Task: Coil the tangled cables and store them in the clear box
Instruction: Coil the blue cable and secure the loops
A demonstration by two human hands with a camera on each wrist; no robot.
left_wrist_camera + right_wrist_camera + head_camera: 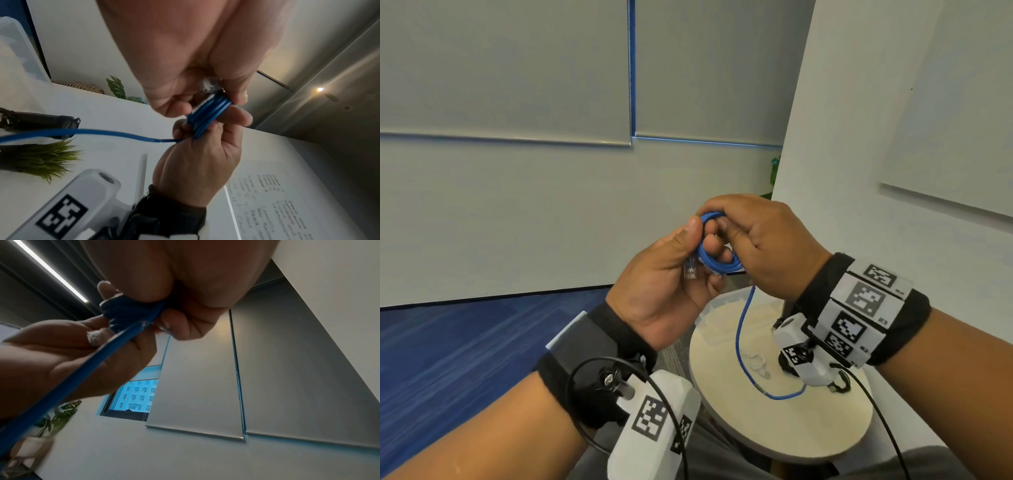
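Head view: left hand held up, palm toward the wearer, thumb and curled fingers clamped round a small coil of blue network cable, its clear plug sticking out below the thumb, probably pinned there so the loops cannot spring open. Right hand comes over from the right, fingertips pinching the top of the coil, likely laying on another turn. The loose tail hangs down to the round worktop, its end lying near the middle. Clear box sits at the worktop's far left edge, below the hands; no cable visible in it. Left wrist view: stacked loops gripped between both hands' fingers, tail running off left. Right wrist view: tail taut from the pinch, crossing the left palm. Judged: coiling nearly finished, storing not begun.
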